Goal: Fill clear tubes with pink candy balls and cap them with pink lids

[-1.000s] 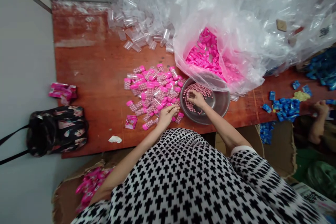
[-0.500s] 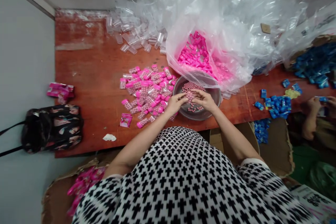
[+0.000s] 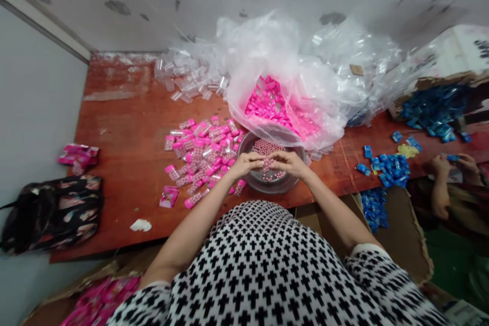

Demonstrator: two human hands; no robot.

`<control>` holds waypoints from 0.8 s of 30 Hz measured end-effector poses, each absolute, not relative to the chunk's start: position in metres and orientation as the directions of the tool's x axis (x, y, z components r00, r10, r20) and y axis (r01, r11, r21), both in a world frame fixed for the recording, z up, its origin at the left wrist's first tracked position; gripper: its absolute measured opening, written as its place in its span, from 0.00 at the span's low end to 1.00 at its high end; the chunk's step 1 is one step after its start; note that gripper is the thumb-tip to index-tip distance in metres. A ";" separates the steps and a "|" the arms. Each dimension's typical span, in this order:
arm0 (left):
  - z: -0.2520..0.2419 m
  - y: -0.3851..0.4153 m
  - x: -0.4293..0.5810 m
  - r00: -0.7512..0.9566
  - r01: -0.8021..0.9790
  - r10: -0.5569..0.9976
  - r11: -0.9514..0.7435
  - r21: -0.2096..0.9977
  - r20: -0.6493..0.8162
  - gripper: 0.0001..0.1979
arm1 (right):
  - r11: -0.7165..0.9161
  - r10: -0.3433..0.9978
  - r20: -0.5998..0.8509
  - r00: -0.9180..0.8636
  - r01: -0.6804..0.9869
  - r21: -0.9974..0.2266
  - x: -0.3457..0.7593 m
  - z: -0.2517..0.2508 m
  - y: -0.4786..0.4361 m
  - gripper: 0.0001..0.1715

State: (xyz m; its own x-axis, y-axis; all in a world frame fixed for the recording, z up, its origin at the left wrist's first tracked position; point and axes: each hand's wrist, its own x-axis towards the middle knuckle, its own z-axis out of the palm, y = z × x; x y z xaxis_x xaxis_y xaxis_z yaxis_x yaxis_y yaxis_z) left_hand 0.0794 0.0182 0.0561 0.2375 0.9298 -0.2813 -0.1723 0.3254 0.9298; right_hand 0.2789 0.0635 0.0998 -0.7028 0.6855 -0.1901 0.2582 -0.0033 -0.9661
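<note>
My left hand (image 3: 247, 162) and my right hand (image 3: 287, 161) meet over a round metal bowl (image 3: 294, 181) holding small pink beads (image 3: 263, 147). The fingers of both hands are curled and pinched together over the beads; what they hold is too small to make out. Just left of the bowl lies a heap of small clear tubes with pink caps (image 3: 202, 150), filled with beads. Behind the bowl a big clear plastic bag (image 3: 305, 97) lies open, with loose pink caps (image 3: 267, 104) inside.
Empty clear tubes (image 3: 187, 79) pile at the back of the red wooden table (image 3: 122, 163). A dark floral bag (image 3: 49, 211) and pink packets (image 3: 78, 155) sit at the left. Blue wrapped pieces (image 3: 387, 168) and another person's hands (image 3: 451, 168) are at the right.
My left hand moved from the tube heap to the bowl and joined my right hand above the beads. The view tilted up, showing more of the wall.
</note>
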 end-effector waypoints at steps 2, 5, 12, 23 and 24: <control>0.056 0.021 0.080 0.239 -0.154 0.930 0.319 0.935 -0.278 0.17 | 0.049 0.682 -0.186 -0.707 0.298 -0.953 0.281 0.100 0.067 0.17; 0.052 0.026 0.082 0.226 -0.108 0.946 0.262 0.959 -0.233 0.16 | -0.013 0.684 -0.251 -0.685 0.333 -0.943 0.284 0.095 0.072 0.18; 0.045 0.028 0.070 0.007 -0.158 0.969 0.246 0.956 -0.248 0.18 | 0.073 0.644 -0.317 -0.696 0.469 -0.880 0.280 0.089 0.102 0.20; 0.035 0.036 0.065 0.010 -0.557 0.896 0.374 0.742 -0.444 0.19 | 0.415 0.861 -0.149 -0.486 0.842 -0.345 0.205 0.058 0.284 0.17; 0.035 0.038 0.064 0.002 -0.564 0.893 0.373 0.737 -0.450 0.19 | 0.441 0.848 -0.191 -0.494 0.858 -0.262 0.195 0.052 0.296 0.18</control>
